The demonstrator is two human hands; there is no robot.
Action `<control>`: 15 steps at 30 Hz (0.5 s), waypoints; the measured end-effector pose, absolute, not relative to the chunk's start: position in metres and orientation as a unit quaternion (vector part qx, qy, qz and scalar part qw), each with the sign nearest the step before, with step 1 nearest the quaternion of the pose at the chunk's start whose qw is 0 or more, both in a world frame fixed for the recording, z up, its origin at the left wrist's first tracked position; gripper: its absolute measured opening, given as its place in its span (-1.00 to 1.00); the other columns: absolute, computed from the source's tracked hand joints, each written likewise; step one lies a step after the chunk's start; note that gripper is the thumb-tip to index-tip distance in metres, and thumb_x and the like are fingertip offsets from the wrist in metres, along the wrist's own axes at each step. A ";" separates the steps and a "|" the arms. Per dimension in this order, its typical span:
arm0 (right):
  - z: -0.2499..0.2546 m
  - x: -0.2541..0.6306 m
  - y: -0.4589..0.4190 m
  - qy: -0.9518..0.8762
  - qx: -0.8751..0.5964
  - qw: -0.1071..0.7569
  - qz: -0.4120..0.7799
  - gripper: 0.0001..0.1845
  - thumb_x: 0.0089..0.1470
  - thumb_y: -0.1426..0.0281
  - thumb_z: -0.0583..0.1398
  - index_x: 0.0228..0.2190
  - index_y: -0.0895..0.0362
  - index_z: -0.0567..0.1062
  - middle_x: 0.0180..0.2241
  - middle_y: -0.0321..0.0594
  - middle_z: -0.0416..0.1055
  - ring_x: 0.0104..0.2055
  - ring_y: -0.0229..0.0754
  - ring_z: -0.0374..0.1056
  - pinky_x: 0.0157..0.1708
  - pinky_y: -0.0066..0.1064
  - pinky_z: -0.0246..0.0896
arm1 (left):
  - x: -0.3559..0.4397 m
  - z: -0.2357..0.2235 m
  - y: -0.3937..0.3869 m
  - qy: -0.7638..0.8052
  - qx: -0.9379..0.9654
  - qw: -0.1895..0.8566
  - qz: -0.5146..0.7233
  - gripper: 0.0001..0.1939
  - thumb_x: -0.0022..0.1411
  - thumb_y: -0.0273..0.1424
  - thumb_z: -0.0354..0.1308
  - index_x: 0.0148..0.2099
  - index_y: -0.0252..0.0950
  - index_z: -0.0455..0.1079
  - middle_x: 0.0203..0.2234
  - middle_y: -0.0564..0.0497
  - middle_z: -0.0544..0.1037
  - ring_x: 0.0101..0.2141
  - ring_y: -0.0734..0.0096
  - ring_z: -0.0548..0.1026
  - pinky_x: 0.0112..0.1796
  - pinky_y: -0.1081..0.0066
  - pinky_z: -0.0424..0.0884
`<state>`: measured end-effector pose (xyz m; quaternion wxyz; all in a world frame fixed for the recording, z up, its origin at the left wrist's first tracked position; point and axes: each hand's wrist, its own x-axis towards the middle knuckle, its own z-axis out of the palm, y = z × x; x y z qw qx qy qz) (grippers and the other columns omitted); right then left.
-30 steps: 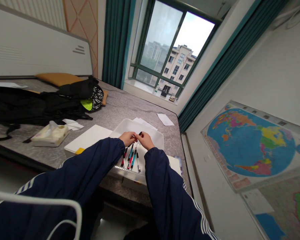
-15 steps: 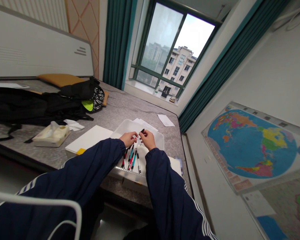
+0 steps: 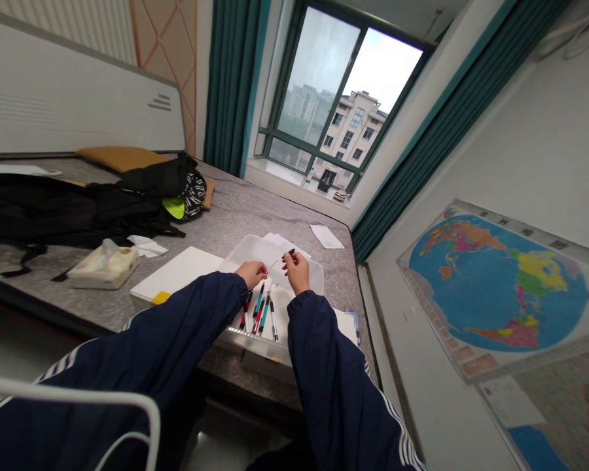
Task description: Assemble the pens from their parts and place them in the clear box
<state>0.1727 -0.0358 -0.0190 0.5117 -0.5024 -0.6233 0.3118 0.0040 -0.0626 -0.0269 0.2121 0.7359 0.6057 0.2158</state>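
Above a translucent plastic tray, my left hand is closed in a pinch at the lower end of a thin rod that looks like a pen refill. The rod slants up towards my right hand, whose bent fingers grip a dark pen part. A small gap separates the two hands. Whether the rod still touches the dark part I cannot tell. Below them, inside the tray, lie several pens in red, teal, black and clear, pointing roughly away from me.
Left of the tray sits a white box with a yellow patch; farther left are a tissue pack and a black backpack. A paper sheet lies at the back right. A white tube crosses the lower left.
My right hand has moved slightly right, away from my left hand, carrying the dark pen part. The thin rod now shows between them. The pens in the tray look unmoved.
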 end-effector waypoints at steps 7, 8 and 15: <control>-0.033 0.178 -0.031 -0.654 -0.627 0.361 0.220 -0.80 0.05 0.28 0.17 -0.41 0.13 0.53 -0.38 -0.20 0.52 -0.39 -0.23 0.42 -0.33 -0.45 0.27 | 0.004 -0.030 -0.061 0.608 0.725 0.220 0.238 -0.81 0.21 -0.38 0.15 -0.15 -0.31 0.48 -0.32 -0.05 0.62 -0.28 0.33 0.55 -0.23 0.45 0.33; -0.036 0.178 -0.031 -0.662 -0.637 0.326 0.223 -0.82 0.03 0.30 0.19 -0.44 0.13 0.54 -0.42 -0.20 0.52 -0.39 -0.22 0.43 -0.32 -0.45 0.26 | 0.004 -0.030 -0.061 0.607 0.723 0.222 0.244 -0.82 0.21 -0.38 0.15 -0.15 -0.31 0.48 -0.32 -0.05 0.62 -0.28 0.34 0.55 -0.23 0.46 0.33; -0.052 0.185 -0.032 -0.683 -0.657 0.175 0.266 -0.88 -0.22 0.36 0.36 -0.62 0.14 0.56 -0.61 -0.20 0.46 -0.50 -0.20 0.39 -0.43 -0.44 0.23 | 0.005 -0.025 -0.063 0.602 0.720 0.238 0.249 -0.84 0.19 -0.38 0.17 -0.19 -0.31 0.48 -0.35 -0.04 0.62 -0.31 0.36 0.55 -0.26 0.47 0.32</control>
